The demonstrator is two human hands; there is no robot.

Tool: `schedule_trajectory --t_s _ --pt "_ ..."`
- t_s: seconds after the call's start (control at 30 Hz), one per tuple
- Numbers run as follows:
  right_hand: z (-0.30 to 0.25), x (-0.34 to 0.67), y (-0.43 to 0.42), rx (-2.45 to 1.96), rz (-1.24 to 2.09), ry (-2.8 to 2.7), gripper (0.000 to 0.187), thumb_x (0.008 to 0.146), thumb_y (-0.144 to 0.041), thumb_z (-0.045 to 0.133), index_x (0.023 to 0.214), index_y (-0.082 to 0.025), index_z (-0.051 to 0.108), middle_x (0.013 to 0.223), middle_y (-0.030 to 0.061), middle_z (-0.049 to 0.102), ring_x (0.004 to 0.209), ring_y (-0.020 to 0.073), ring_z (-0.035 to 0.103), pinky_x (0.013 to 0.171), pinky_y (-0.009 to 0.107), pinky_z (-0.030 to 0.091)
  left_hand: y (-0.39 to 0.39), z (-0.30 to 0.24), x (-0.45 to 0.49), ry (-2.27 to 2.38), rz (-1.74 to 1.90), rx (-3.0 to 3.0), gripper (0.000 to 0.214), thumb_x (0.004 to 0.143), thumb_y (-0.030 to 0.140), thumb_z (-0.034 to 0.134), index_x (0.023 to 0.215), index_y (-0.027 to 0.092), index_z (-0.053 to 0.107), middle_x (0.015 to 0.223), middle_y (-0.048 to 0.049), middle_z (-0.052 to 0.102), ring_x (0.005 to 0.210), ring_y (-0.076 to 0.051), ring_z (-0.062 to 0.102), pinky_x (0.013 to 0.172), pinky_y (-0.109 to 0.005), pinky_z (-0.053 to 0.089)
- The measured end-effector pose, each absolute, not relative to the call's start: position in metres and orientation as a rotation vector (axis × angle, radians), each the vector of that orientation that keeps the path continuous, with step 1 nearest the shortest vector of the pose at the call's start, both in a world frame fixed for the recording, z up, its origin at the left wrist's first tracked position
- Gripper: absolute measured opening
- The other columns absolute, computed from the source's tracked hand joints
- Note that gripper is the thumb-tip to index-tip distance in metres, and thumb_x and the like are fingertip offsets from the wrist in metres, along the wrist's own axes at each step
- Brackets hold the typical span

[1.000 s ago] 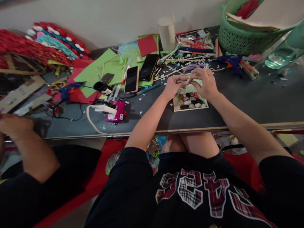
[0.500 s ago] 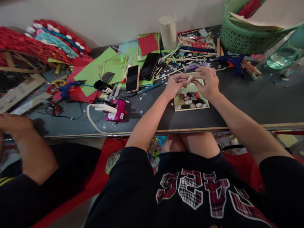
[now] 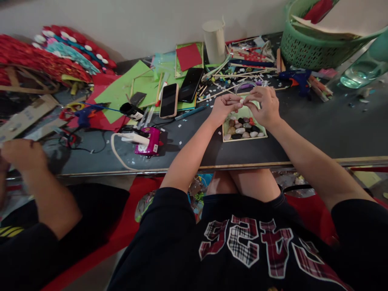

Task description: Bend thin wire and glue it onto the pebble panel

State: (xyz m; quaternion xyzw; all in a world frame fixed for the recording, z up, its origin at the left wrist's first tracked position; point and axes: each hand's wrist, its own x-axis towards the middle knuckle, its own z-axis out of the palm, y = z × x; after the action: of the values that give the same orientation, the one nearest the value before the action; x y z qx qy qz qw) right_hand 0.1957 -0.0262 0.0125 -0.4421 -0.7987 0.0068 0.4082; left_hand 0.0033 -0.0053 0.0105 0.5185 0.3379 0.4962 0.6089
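My left hand [image 3: 222, 108] and my right hand [image 3: 264, 106] meet above a small cardboard tray [image 3: 244, 138] of coloured pebbles [image 3: 242, 128]. Their fingertips pinch together on a small white piece [image 3: 241, 101], too small to name. A clear tape roll [image 3: 244, 86] lies just behind my right hand. Both hands hover over the tray's far end, on the dark table [image 3: 318, 121].
Two phones [image 3: 168, 100] lie on green paper [image 3: 127, 87]. A pink device [image 3: 148, 141] with a white cable sits near the front edge. A white cup [image 3: 214, 40], scattered sticks, a blue glue gun [image 3: 295, 76] and a green basket [image 3: 315, 44] stand behind. Another person's hand [image 3: 21, 155] is at left.
My hands have stayed over the tray, fingers shifting slightly on the small piece. The other person's hand at left has moved a little to the right.
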Motion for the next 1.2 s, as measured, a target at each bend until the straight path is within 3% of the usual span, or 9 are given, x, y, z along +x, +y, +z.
schedule_trajectory --t_s 0.3,0.47,0.73,0.93,1.2 --pt "0.012 0.195 -0.027 -1.115 0.052 -2.015 0.041 0.102 -0.056 0.048 0.127 -0.026 0.060 0.111 0.0112 0.077 0.115 0.0347 0.070 0.114 0.065 0.046 -0.007 0.014 0.005 0.779 1.164 1.166 0.022 0.069 0.007 0.091 0.076 0.016 0.071 0.069 0.0056 0.075 0.057 -0.004 0.064 0.056 -0.015 0.049" --pt "0.013 0.195 -0.028 -1.090 0.023 -2.010 0.045 0.101 -0.058 0.050 0.130 -0.025 0.058 0.114 0.0111 0.078 0.116 0.0347 0.070 0.113 0.064 0.047 -0.006 0.013 0.005 0.760 1.163 1.180 0.026 0.064 0.016 0.096 0.075 0.017 0.072 0.069 0.0052 0.075 0.058 -0.005 0.064 0.057 -0.017 0.051" --pt "0.017 0.194 -0.030 -1.070 0.006 -2.001 0.034 0.101 -0.053 0.054 0.122 -0.027 0.062 0.108 0.0076 0.080 0.112 0.0330 0.071 0.106 0.059 0.051 -0.006 0.013 0.003 0.756 1.158 1.185 0.034 0.060 0.029 0.101 0.075 0.018 0.073 0.068 0.0049 0.074 0.058 -0.005 0.064 0.058 -0.018 0.053" --pt "0.018 0.194 -0.028 -1.043 0.057 -2.068 0.038 0.100 -0.046 0.054 0.131 -0.025 0.056 0.112 0.0097 0.078 0.118 0.0340 0.069 0.111 0.063 0.047 -0.004 0.012 0.001 0.747 1.138 1.215 0.028 0.065 0.022 0.098 0.076 0.017 0.073 0.069 0.0038 0.075 0.060 -0.006 0.066 0.060 -0.018 0.052" --pt "0.023 0.194 -0.027 -0.970 0.174 -2.259 0.036 0.102 -0.044 0.050 0.132 -0.025 0.049 0.105 0.0091 0.075 0.099 0.0290 0.072 0.098 0.057 0.058 -0.007 0.020 -0.009 0.802 1.037 1.302 0.029 0.062 0.011 0.098 0.079 0.013 0.074 0.073 0.0008 0.076 0.065 -0.010 0.071 0.065 -0.021 0.055"
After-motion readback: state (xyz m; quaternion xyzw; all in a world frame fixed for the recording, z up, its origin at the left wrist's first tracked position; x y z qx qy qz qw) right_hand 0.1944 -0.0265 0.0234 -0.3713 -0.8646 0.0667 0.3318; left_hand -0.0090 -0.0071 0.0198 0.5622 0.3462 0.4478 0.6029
